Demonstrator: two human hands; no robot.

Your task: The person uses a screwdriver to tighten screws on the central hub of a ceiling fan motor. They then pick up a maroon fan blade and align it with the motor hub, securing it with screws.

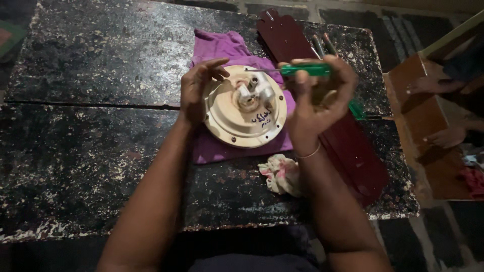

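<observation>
Dark speckled surface (pixel 101 65); maroon fan blades (pixel 353 151) at 3 o'clock; purple cloth (pixel 222 48) under cream fan motor housing (pixel 237 123), centre. Left hand (pixel 194 90) at housing's 9 o'clock rim, fingers apart. Right hand (pixel 315 100), fingers clamped on green-handled screwdriver (pixel 305 69), 2 o'clock. Crumpled rag (pixel 280 174) at 5 o'clock.

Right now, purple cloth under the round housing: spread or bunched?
Mostly spread. The purple cloth lies flat under the cream round housing, showing beyond it front and back; only its far end is rumpled.
</observation>
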